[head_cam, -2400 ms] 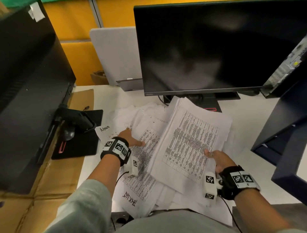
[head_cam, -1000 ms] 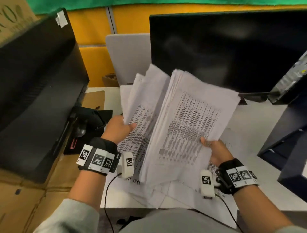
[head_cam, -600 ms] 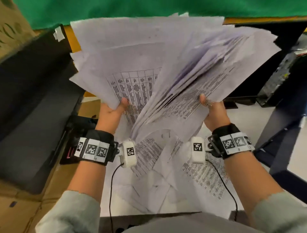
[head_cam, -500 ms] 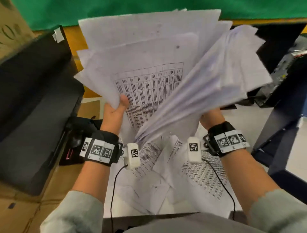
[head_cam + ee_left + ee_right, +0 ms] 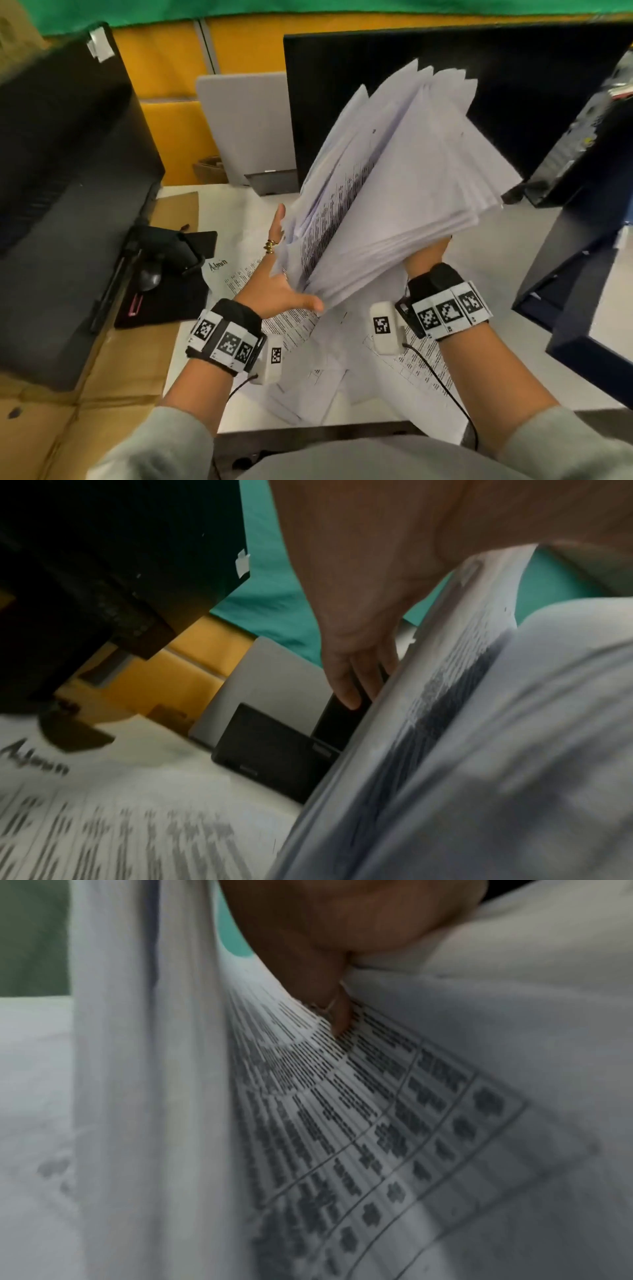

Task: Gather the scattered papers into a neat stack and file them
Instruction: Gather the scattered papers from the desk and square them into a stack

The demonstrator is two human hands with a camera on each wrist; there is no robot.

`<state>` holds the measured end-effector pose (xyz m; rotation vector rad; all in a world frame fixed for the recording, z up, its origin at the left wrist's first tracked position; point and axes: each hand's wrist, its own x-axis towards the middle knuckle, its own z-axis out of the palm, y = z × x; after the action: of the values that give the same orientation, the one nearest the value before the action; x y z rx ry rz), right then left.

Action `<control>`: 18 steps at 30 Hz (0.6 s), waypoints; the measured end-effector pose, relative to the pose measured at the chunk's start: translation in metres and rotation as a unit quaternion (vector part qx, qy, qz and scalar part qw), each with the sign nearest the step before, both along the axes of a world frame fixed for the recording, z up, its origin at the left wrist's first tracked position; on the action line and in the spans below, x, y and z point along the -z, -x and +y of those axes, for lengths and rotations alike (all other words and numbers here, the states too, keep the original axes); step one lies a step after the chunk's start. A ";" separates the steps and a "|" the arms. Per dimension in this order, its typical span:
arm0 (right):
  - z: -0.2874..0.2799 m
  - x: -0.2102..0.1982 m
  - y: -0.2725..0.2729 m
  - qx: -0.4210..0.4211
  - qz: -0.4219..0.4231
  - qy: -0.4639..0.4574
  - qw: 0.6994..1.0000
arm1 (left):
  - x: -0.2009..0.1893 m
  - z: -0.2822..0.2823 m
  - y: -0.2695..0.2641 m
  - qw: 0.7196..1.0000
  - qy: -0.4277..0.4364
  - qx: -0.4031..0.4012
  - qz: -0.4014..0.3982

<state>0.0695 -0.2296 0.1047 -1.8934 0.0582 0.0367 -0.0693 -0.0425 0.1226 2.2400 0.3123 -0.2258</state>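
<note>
Above desk (image 5: 294,212): thick paper stack (image 5: 394,192), tilted, edges fanned, uneven.

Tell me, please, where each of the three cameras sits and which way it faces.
Head: above the desk, looking down at both hands, left hand open against the paper bundle.
Left wrist: looks along the straight fingers beside the bundle's edge.
Right wrist: looks along the thumb pressing printed sheets.
All three share the bundle.

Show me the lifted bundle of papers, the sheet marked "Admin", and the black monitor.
bundle of papers (image 5: 404,192), head view, top blank sheet.
sheet marked "Admin" (image 5: 219,265), head view, handwritten corner.
monitor (image 5: 513,75), head view, dark screen.
</note>
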 end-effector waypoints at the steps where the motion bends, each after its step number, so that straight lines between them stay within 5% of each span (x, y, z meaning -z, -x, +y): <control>1: 0.003 -0.013 0.000 0.043 -0.034 0.029 0.998 | 0.002 -0.002 0.000 1.000 0.007 -0.025 0.005; 5: 0.004 -0.035 0.008 0.010 -0.125 0.017 0.992 | 0.013 0.002 -0.010 0.991 0.077 -0.103 0.019; 10: -0.003 -0.032 0.009 -0.072 -0.122 -0.164 0.976 | -0.002 0.000 -0.024 0.952 0.162 -0.210 -0.155; 13: -0.013 -0.028 0.001 -0.127 -0.145 -0.241 0.951 | -0.010 0.014 -0.029 0.934 0.200 -0.246 -0.165; 18: -0.038 -0.021 -0.021 -0.249 -0.039 -0.231 0.940 | -0.029 0.037 -0.025 0.936 0.252 -0.135 -0.208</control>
<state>0.0907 -0.2672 0.1260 -1.3951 -0.4497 0.2951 -0.0446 -0.0054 0.1512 1.6587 0.2874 0.2863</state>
